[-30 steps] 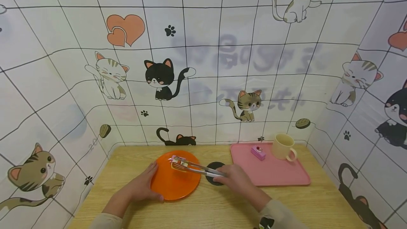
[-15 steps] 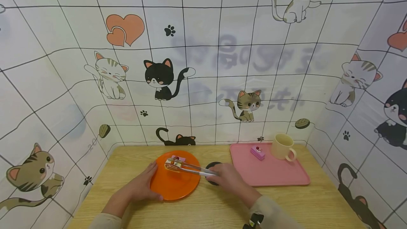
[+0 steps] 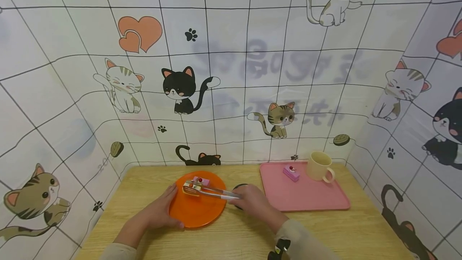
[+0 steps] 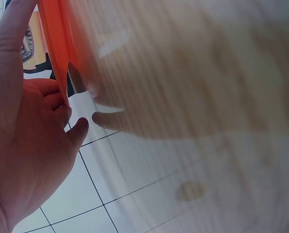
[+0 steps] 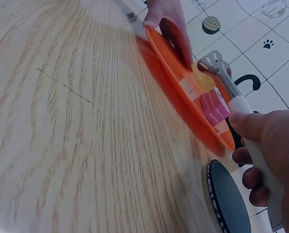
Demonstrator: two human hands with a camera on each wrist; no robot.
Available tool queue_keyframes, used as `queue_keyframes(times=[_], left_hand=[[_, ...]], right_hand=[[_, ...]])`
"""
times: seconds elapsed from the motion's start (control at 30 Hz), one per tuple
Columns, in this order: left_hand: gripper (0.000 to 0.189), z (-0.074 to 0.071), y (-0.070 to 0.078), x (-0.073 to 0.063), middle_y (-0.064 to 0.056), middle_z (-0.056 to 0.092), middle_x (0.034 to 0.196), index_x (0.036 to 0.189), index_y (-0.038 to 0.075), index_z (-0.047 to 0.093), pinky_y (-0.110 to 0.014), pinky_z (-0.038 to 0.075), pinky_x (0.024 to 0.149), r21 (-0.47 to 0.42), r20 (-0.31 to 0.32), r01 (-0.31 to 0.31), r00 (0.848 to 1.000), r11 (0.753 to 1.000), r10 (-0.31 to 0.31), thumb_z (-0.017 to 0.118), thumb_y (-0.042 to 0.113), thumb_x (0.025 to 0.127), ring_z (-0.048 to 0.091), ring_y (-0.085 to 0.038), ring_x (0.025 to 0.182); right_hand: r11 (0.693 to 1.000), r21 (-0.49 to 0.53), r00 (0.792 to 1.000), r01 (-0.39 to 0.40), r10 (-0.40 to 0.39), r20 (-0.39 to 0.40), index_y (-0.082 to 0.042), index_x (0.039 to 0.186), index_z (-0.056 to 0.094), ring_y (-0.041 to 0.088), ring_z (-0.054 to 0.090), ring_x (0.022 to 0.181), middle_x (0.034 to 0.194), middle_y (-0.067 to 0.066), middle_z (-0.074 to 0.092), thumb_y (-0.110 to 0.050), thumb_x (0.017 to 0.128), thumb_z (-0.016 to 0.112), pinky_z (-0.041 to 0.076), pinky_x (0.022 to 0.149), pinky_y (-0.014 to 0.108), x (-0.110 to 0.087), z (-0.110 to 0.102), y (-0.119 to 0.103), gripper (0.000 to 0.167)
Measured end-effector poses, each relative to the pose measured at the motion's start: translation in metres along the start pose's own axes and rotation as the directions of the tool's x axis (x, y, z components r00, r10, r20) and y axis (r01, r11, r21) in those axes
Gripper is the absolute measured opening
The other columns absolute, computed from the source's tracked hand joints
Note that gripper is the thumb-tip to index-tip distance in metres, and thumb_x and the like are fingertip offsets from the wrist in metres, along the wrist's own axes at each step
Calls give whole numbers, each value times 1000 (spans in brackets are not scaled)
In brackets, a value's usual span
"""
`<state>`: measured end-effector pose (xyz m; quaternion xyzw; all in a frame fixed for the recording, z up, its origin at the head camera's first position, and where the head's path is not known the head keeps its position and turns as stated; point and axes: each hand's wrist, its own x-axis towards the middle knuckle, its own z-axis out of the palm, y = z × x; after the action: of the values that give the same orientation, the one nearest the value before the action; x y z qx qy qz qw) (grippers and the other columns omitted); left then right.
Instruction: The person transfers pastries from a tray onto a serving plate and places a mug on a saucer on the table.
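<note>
My left hand holds the left rim of a round orange plate, its thumb at the near edge and its fingers farther back. In the right hand are metal tongs with white grips. Their tips are over a yellow toy cake slice on the plate; I cannot tell whether they clamp it. A pink toy cake slice lies on the plate beside the yellow one. In the left wrist view, the plate's orange rim meets the fingers.
To the right, a pink tray carries another pink cake slice and a yellow mug. A dark round coaster lies between plate and tray, partly hidden by the right hand. Cat-patterned walls enclose the wooden table.
The right hand and tongs have shifted left, and the yellow slice has moved left on the plate, away from the pink slice. The left hand stays at the rim.
</note>
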<state>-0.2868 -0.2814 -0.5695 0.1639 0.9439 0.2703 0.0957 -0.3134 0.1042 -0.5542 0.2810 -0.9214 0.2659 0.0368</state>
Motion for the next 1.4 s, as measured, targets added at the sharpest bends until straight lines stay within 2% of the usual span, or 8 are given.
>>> queue_keyframes(times=[0.23,0.4,0.6,0.9,1.23,1.4], left_hand=[[144,0,-1,-1,-25,16,182,172,-4,27,-68,24,131,-2,-3,2,1000,1000,-2,100,65,69,13,-49,168],[144,0,-1,0,-25,16,182,173,-3,27,-69,25,130,0,-5,-4,1000,1000,4,100,66,69,13,-49,168],[144,0,0,-1,-27,16,182,173,-4,26,-70,25,129,-1,3,-10,1000,1000,10,100,65,70,13,-51,167],[141,-1,2,-4,-26,17,182,172,-5,28,-69,25,130,1,-6,-14,1000,1000,14,101,61,70,14,-51,167],[141,-2,5,-4,-25,17,182,172,-4,28,-69,25,130,4,-3,1,1000,1000,-1,101,61,71,14,-49,167],[141,-1,4,-3,-23,17,182,172,-3,28,-68,26,130,8,-3,7,1000,1000,-7,100,63,70,15,-49,167]], right_hand=[[1000,-18,1000,-10,10,13,-12,114,88,6,67,83,99,-5,82,-34,98,87,60,75,31,4,3,-3,27],[999,-16,999,-51,52,18,-16,114,89,8,69,87,101,-7,82,-36,95,89,61,80,33,6,7,-4,27],[998,-22,998,-53,54,13,-16,115,89,9,72,92,103,-6,83,-38,96,88,63,85,36,8,11,-1,30],[999,-51,1000,-2,2,10,-16,114,89,6,69,86,100,-8,82,-38,95,89,61,78,31,8,16,3,29],[998,-6,998,-58,58,37,-17,112,88,4,62,81,96,-13,78,-40,95,88,57,74,28,9,15,4,28],[998,0,998,-57,57,39,-16,112,88,4,63,81,97,-11,78,-39,95,89,57,74,29,8,14,4,28]])
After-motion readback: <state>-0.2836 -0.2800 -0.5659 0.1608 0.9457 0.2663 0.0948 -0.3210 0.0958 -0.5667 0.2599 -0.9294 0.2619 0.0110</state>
